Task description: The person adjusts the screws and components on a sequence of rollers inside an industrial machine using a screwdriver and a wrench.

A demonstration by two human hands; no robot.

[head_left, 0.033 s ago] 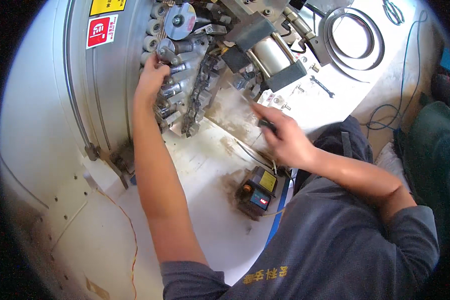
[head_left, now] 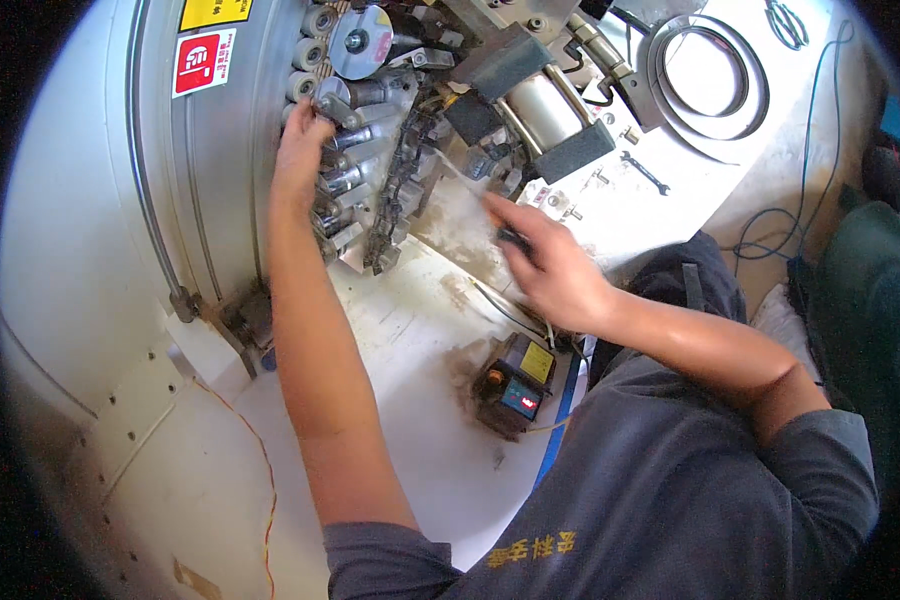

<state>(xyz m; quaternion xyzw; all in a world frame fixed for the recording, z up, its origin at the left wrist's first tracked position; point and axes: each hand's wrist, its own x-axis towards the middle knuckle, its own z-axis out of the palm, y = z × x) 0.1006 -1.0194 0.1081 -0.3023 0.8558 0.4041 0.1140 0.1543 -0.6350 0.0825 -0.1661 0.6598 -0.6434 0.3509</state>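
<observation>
My left hand (head_left: 303, 143) reaches up to a machine's row of shiny metal rollers (head_left: 345, 180). Its fingers are bent at the upper end of that row, beside a short rounded cylinder (head_left: 340, 110); what they grip is hidden. In my right hand (head_left: 560, 272), the fingers are wrapped round the dark handle of what looks like a screwdriver (head_left: 462, 178). Its thin pale shaft, blurred by motion, points up and left toward a dark, greasy chain-like strip (head_left: 395, 190). I cannot tell whether the tip touches it.
Above stand a large metal disc (head_left: 362, 42) and a silver pneumatic cylinder (head_left: 545, 110). An open-ended wrench (head_left: 645, 173) and coiled metal bands (head_left: 705, 75) lie on the white tabletop at the right. Below sits a small dark box with a lit display (head_left: 515, 388).
My right hand has moved slightly up and left with the screwdriver, bringing its shaft closer to the dark strip. My left hand has shifted only a little at the rollers.
</observation>
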